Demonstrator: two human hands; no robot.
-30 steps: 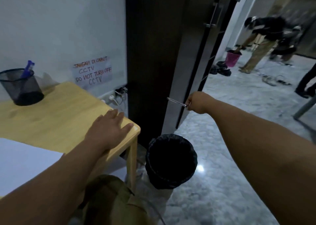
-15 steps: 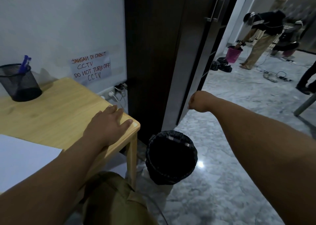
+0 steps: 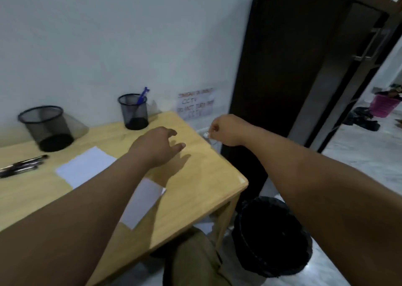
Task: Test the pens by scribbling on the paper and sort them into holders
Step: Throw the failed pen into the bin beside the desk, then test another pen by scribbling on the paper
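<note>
Head view blurs right hand (image 3: 224,130), fingers curled, contents unclear.

A black-lined bin (image 3: 272,235) stands on the floor below the right forearm. A dark cabinet (image 3: 289,68) rises beyond the right hand; a blurred wall notice (image 3: 195,104), seemingly about CCTV, hangs just left of it. A pink bucket (image 3: 384,108) sits far right.

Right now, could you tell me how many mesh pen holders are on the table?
2. One mesh holder stands at the table's back left near the wall, apparently empty; the other mesh holder stands further right along the wall with a blue pen in it.
</note>
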